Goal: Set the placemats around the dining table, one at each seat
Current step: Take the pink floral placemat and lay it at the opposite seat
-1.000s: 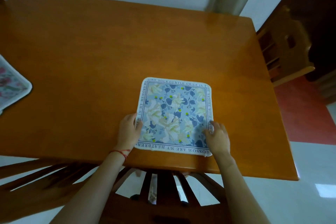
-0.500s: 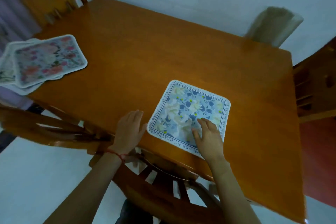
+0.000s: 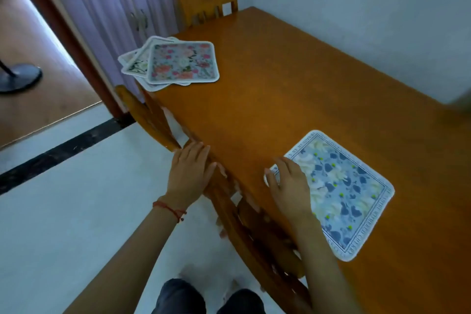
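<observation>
A blue flowered placemat [image 3: 341, 194] lay flat on the wooden counter [image 3: 293, 89] near its front edge, its border lettering too blurred to read in full. The right hand [image 3: 290, 188] rested on the mat's near-left corner with fingers straight and spread, its grip slack and closed round nothing; the hand covered that corner, so how the mat's edge lay beneath it could not be made out. The left hand [image 3: 190, 171], with a red string [image 3: 169, 209] at the wrist, lay flat with fingers together over the counter's edge and the top rail of a chair [image 3: 244, 227] tucked beneath; whether it touched the rail or the counter could not be told, and it held nothing. Well apart, at the far-left corner, a loose stack of placemats [image 3: 175, 64] sat fanned out and hanging slightly over the edge, the pink-flowered one on top hiding most of those under it, so their count was unclear. A second chair [image 3: 207, 2] stood at the far end, its seat hidden behind the counter. The counter's right side was cut off by the frame.
</observation>
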A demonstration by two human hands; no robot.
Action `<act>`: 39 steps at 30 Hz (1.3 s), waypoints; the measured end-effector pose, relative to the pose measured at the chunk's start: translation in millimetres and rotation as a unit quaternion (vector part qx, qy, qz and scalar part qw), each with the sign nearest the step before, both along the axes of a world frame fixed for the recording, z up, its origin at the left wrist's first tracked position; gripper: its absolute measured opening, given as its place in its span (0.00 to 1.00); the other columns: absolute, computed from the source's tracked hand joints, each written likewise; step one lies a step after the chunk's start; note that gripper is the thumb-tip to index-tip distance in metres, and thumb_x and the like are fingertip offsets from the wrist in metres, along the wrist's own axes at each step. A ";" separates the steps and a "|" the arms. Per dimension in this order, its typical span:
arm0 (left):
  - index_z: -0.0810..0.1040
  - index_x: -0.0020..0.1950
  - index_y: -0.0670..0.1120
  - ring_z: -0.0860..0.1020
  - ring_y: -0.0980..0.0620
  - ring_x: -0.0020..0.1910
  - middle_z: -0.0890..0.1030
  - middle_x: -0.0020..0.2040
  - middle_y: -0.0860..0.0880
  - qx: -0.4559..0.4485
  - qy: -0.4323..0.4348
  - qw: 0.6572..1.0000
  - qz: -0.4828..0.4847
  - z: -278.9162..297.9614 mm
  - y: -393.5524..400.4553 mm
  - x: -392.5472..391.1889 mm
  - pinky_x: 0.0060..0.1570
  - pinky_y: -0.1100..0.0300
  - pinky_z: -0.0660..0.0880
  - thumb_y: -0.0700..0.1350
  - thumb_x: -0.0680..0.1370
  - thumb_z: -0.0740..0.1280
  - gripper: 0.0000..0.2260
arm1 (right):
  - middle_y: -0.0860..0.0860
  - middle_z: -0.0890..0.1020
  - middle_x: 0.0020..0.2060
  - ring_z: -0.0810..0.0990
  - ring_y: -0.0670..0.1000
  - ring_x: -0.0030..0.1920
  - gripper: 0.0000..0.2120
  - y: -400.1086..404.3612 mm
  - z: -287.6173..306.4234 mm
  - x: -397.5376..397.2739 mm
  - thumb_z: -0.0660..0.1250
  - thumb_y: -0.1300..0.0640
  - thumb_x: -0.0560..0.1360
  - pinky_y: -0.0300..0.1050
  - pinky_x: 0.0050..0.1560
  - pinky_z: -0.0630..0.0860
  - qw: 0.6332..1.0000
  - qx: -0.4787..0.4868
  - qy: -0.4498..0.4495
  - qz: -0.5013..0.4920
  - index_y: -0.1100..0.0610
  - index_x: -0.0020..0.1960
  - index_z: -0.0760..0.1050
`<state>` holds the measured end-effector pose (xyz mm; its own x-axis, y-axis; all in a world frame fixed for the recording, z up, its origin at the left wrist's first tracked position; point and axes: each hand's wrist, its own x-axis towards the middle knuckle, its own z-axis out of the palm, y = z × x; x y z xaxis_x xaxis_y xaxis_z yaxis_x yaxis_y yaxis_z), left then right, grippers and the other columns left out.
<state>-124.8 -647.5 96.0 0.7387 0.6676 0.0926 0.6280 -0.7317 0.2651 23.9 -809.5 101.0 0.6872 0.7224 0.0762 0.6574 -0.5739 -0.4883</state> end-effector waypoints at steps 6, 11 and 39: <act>0.76 0.59 0.39 0.77 0.38 0.57 0.80 0.57 0.38 0.010 -0.025 0.997 0.074 -2.8 25.9 -71.3 0.56 0.42 0.72 0.52 0.75 0.55 0.22 | 0.60 0.78 0.57 0.76 0.61 0.57 0.25 49.3 8.8 -39.1 0.52 0.46 0.75 0.56 0.57 0.73 0.997 0.015 -0.025 0.077 0.62 0.60 0.73; 0.75 0.61 0.40 0.76 0.38 0.60 0.78 0.60 0.39 0.010 -0.022 0.991 0.132 -11.7 50.3 -140.2 0.58 0.42 0.71 0.54 0.76 0.55 0.23 | 0.59 0.75 0.61 0.73 0.59 0.61 0.23 92.7 12.9 -88.6 0.52 0.46 0.77 0.57 0.61 0.70 0.989 0.011 -0.044 0.141 0.60 0.63 0.72; 0.78 0.56 0.38 0.79 0.38 0.54 0.81 0.54 0.38 0.076 0.025 0.923 0.376 -66.0 232.4 -410.8 0.51 0.42 0.75 0.44 0.69 0.74 0.19 | 0.57 0.82 0.52 0.80 0.57 0.53 0.32 393.3 -40.8 -334.4 0.40 0.42 0.78 0.51 0.52 0.77 0.897 -0.026 -0.093 0.432 0.61 0.56 0.76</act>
<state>-535.6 -415.2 30.0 0.0782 0.9753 0.2067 0.9821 -0.1110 0.1524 -310.4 -416.2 60.2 -0.1519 0.9849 0.0830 0.9348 0.1704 -0.3117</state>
